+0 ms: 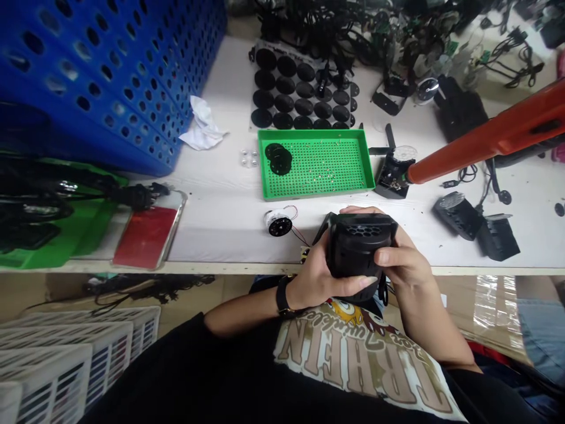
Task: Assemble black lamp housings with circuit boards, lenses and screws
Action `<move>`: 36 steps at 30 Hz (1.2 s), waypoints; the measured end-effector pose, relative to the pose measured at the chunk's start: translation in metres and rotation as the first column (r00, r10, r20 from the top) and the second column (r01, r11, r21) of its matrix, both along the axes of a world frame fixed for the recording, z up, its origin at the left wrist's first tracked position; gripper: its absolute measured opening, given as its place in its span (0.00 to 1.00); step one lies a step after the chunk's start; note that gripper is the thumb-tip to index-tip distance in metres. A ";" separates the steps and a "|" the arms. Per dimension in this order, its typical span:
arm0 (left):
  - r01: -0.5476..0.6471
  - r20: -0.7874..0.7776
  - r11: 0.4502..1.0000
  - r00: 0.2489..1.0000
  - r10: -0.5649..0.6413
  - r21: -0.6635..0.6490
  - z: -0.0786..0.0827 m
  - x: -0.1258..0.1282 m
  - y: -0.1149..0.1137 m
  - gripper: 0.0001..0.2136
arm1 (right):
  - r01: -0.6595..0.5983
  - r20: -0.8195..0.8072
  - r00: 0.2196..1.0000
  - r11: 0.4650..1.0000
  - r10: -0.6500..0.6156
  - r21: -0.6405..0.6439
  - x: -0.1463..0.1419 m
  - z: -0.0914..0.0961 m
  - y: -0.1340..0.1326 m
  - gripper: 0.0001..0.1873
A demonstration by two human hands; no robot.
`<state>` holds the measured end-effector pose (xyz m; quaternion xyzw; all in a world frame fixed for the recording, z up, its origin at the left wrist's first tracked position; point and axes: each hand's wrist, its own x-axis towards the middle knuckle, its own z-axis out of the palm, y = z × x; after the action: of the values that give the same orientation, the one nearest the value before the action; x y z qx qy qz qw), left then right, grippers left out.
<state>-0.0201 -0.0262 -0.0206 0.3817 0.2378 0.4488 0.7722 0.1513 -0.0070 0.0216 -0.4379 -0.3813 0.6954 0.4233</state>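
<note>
Between both hands, at the table's front edge, is a black plastic housing (359,250) with a honeycomb vent at its top end. My left hand (324,274) wraps its left side, the thumb lying across the front. On the right side my right hand (404,253) grips it, thumb pressed on the front face. A small motor with a black disc (279,225) lies left of the housing, its thin red and black wires running toward it. Part of a small yellowish board (304,254) shows beside my left hand.
A green tray (315,193) holds black discs and many small screws. Behind it lies a sheet of round black stickers (304,88). An orange-red tool (489,141) reaches in from the right over another black housing (392,176). Blue crates (145,88) stand at left; tangled cables (309,23) lie behind.
</note>
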 end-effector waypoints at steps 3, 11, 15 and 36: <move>-0.007 -0.028 1.000 1.000 0.008 0.022 0.002 -0.001 0.000 0.33 | 0.036 0.003 0.999 0.999 -0.036 0.011 -0.003 0.002 0.000 0.33; -0.037 -0.134 0.999 0.990 0.033 -0.024 -0.002 -0.003 -0.001 0.31 | 0.065 0.033 0.997 0.997 -0.066 0.036 -0.004 -0.003 -0.002 0.35; -0.037 -0.062 0.997 0.998 0.033 -0.068 -0.006 0.000 -0.004 0.30 | 0.093 0.041 0.995 0.994 -0.091 -0.048 -0.005 -0.001 -0.003 0.36; -0.117 0.103 0.887 0.978 0.181 -0.447 0.019 0.018 0.025 0.21 | 0.136 0.194 0.969 0.984 -0.156 0.114 0.004 -0.010 -0.004 0.38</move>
<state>-0.0019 -0.0008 -0.0017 0.1460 0.3059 0.4677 0.8163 0.1557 -0.0111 0.0111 -0.5114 -0.4232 0.5943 0.4540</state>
